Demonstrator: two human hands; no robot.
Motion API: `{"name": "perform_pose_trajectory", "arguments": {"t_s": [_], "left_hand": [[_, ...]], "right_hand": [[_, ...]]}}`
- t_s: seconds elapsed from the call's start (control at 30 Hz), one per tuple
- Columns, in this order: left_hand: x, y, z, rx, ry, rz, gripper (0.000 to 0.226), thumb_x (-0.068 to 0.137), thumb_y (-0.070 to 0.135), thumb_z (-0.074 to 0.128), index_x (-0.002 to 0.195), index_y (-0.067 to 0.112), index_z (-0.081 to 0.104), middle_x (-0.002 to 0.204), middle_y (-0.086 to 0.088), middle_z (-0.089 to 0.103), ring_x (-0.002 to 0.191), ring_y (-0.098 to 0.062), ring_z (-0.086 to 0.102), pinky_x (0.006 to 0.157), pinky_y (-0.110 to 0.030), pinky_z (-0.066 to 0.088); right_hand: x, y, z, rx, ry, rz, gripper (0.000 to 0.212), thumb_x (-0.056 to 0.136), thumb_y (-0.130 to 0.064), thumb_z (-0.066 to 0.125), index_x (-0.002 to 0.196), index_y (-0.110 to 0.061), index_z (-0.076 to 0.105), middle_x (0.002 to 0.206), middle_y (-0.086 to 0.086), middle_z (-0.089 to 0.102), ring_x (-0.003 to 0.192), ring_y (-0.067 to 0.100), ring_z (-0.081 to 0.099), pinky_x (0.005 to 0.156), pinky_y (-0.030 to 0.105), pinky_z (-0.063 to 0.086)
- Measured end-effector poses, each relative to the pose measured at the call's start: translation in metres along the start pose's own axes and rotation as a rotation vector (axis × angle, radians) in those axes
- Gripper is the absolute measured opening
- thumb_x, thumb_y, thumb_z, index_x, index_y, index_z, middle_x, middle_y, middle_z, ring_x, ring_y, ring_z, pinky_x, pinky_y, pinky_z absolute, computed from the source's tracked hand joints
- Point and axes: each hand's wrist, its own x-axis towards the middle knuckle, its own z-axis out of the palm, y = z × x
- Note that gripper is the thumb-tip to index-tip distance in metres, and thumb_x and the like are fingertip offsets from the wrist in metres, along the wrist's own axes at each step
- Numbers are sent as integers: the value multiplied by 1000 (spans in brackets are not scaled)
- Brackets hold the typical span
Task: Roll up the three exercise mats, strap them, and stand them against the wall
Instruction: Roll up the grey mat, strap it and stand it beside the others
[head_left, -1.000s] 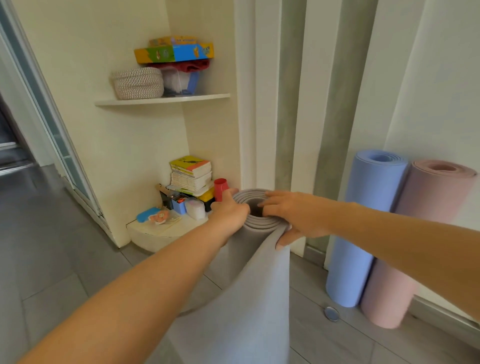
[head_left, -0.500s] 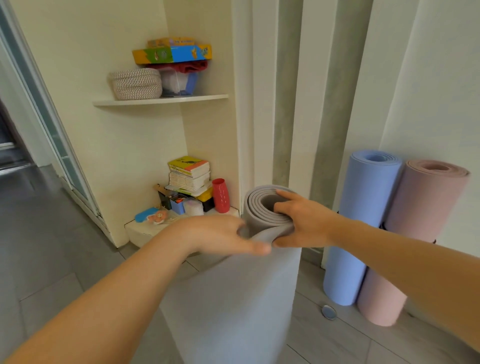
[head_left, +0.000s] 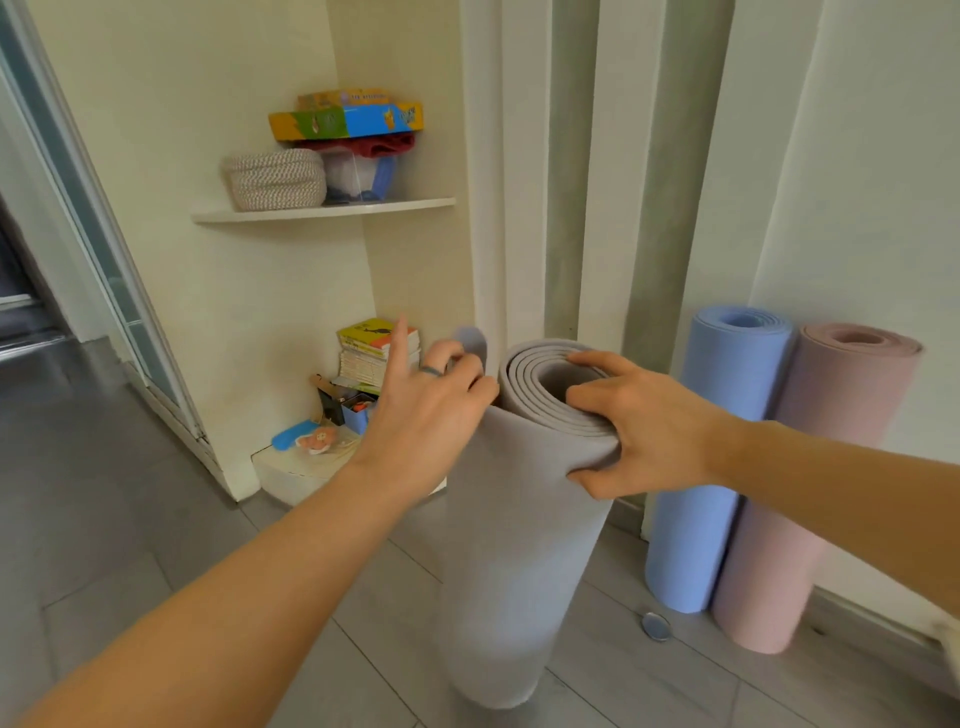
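Grey mat (head_left: 519, 519) stands upright, unstrapped. Your right hand (head_left: 644, 431) grips its rim; left hand (head_left: 426, 415) pinches the loose edge (head_left: 470, 338). Pull that edge taut before strapping.

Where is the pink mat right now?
In the head view the pink mat stands rolled up at the far right, leaning against the white wall and touching the blue mat on its left; the grey mat is further left.

three mats (head_left: 519, 545) (head_left: 711, 467) (head_left: 810, 493), two hands (head_left: 431, 415) (head_left: 649, 431); one basket (head_left: 278, 179), one shelf (head_left: 322, 210)
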Motion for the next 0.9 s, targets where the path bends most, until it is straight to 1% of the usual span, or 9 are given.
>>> {"name": "perform_pose_trajectory", "arguments": {"t_s": [0.1,0.17,0.27,0.4,0.5,0.53,0.63,0.8,0.9], "left_hand": [[10,0,1,-56,114,2,24,60,3,77,78,11,63,89,-6,61,83,-31,58,72,-42,44],[11,3,2,-239,30,-138,27,66,10,78,88,10,63,106,-10,58,81,-31,60,53,-31,36],[2,18,13,-724,-242,-469,42,89,16,62,128,17,46,128,-9,45,97,-26,59,68,-31,46],[-12,44,25,-1254,-595,-741,68,93,3,50,149,28,20,97,-2,58,85,-17,59,67,-27,50],[-12,46,22,-1654,-790,-1158,31,99,24,42,128,17,53,111,-12,64,95,-28,65,80,-47,57],[-10,43,21,-1698,-835,-1207,36,99,38,40,118,15,60,112,-13,65,96,-30,65,80,-48,57],[-2,35,26,-1648,-996,-1077,61,84,71,45,113,21,64,107,-11,69,96,-28,68,78,-46,58],[10,30,33,-1526,-1155,-991,63,81,74,46,122,27,55,117,-11,64,105,-31,62,83,-56,54],[17,26,35,-1510,-1246,-958,70,80,79,37,125,27,51,122,-7,57,103,-28,57,86,-62,47]], "right_hand": [[3,-2,-15,-94,39,-60,41,61,-63,56,79,-30,38,88,-11,66,137,21,34,74,18,32],[5,-8,-22,-121,25,-45,42,64,-59,64,81,-31,38,93,-11,66,138,18,31,73,19,31],[-2,-19,-12,-130,14,-23,42,66,-56,68,80,-30,40,88,-11,65,135,17,35,67,19,30],[-25,-29,27,-150,31,-69,40,58,-60,61,74,-24,51,71,-14,63,121,25,54,56,20,35],[-33,-31,39,-99,72,-91,40,55,-60,56,73,-24,54,66,-16,61,114,27,59,55,24,46],[-32,-32,39,-94,80,-109,41,55,-60,56,73,-24,54,66,-15,62,114,28,59,57,25,48],[-28,-33,38,-93,39,-140,43,57,-61,55,78,-23,53,72,-14,63,118,26,54,60,26,46],[-30,-30,34,-103,18,-166,44,57,-59,64,79,-22,53,69,-14,58,113,24,54,55,26,44],[-33,-30,30,-87,-43,-179,45,61,-60,64,85,-22,56,73,-13,59,122,24,47,65,31,52]]}}
